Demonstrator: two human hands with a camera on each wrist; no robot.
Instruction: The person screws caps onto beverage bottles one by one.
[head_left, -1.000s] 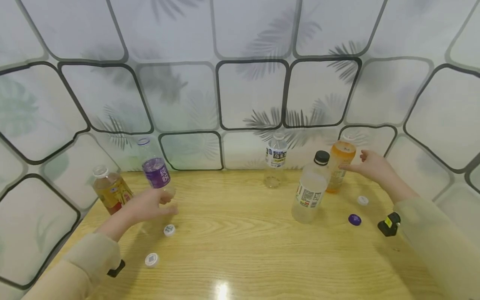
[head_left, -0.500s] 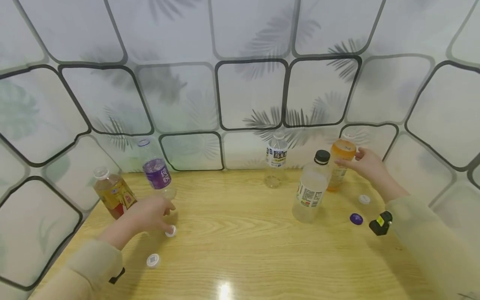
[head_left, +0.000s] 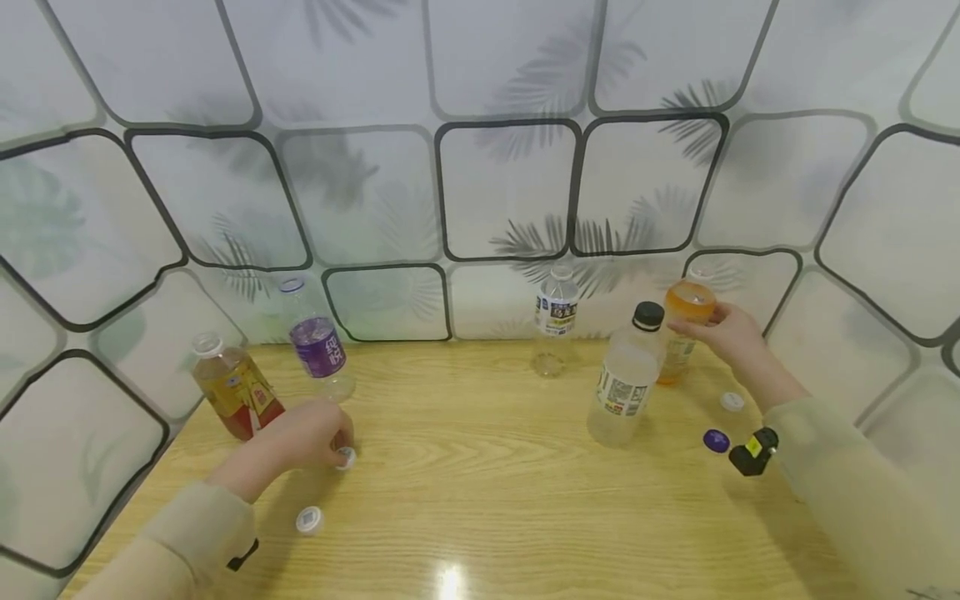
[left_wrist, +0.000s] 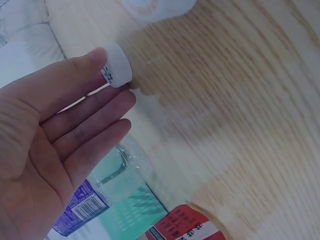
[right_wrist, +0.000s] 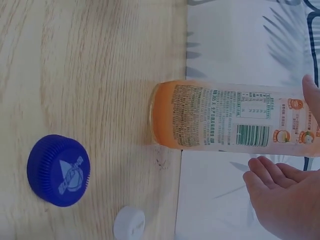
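Observation:
My left hand [head_left: 303, 435] pinches a white bottle cap [left_wrist: 117, 65] between thumb and forefinger, low over the table; the other fingers are loosely bent. Behind that hand stand a purple-labelled bottle [head_left: 318, 347] and a tea-coloured bottle with a yellow and red label [head_left: 236, 392], both uncapped. At the back right, my right hand [head_left: 731, 337] holds the upper part of an upright orange drink bottle [right_wrist: 215, 117], thumb across its near side. The bottle's top lies outside the right wrist view. Its lower fingers [right_wrist: 275, 175] are curled and apart from the bottle.
A cloudy bottle with a black cap [head_left: 626, 383] stands left of the orange one, with a clear uncapped bottle [head_left: 556, 321] farther back. Loose caps lie about: a purple one [head_left: 716, 441], a white one [head_left: 732, 402] and another white one [head_left: 309, 521]. A patterned curtain [head_left: 502, 192] borders the table.
My left hand has come down toward me and taken the white cap between thumb and finger. The right hand has moved left and closed on the orange drink bottle.

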